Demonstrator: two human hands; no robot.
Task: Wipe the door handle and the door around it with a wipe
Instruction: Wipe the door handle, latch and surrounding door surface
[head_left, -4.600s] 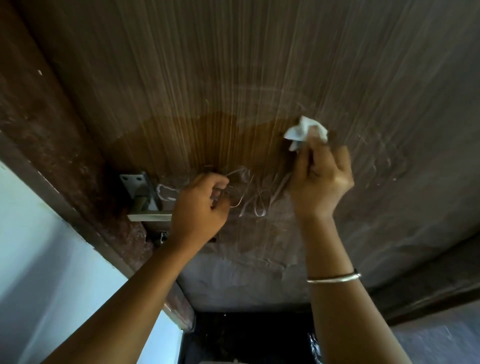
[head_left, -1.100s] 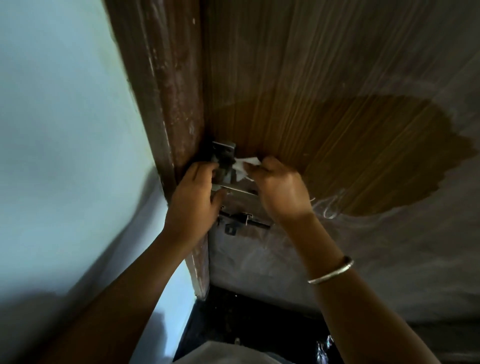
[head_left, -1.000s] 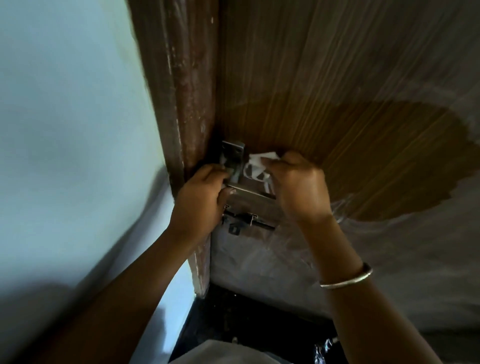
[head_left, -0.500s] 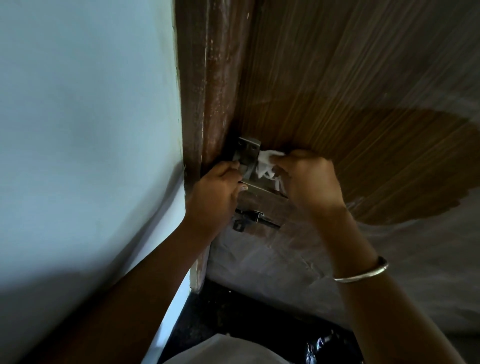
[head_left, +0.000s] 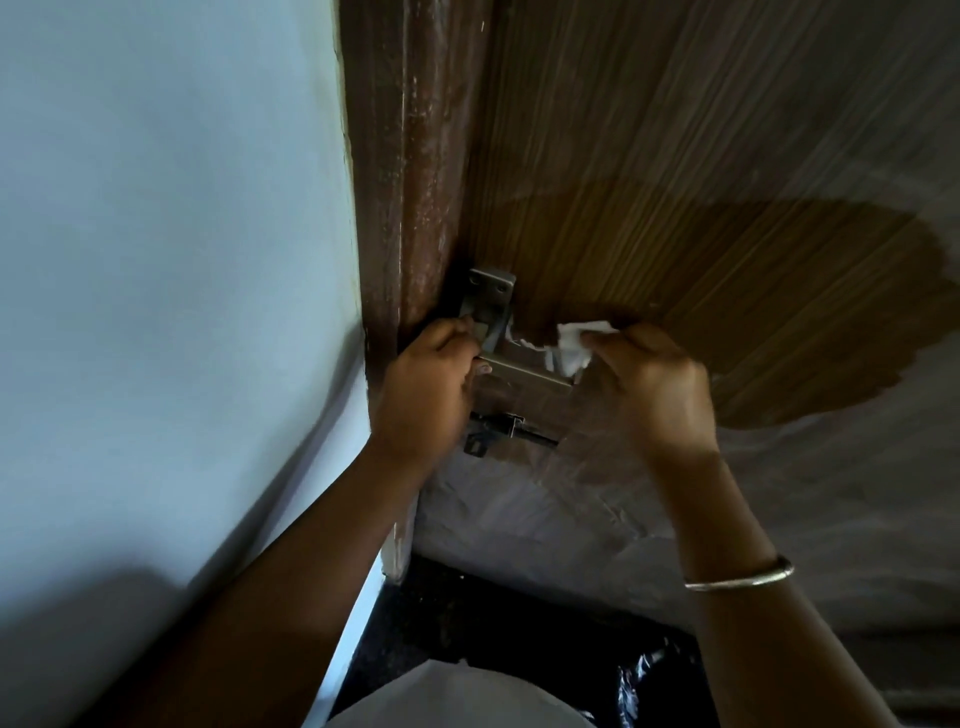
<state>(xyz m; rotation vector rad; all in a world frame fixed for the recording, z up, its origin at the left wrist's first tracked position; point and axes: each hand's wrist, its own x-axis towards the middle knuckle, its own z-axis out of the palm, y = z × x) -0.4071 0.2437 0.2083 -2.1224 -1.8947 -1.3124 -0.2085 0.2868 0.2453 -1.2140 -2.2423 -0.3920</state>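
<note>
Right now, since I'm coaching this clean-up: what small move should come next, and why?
Probably slide the wipe along the handle toward the left hand. The right hand pinches the wipe at the bar's free end, the bar between the hands is bare, and the left hand grips its plate end, steadying it.

The metal door handle (head_left: 519, 370) sits at the door's left edge, lever pointing right. The brown, wood-grained door (head_left: 675, 156) shows a darker patch above a pale, smeared lower part. The crumpled white wipe (head_left: 574, 349), pinched in the right hand (head_left: 649, 387), is at the lever's free end.
</note>
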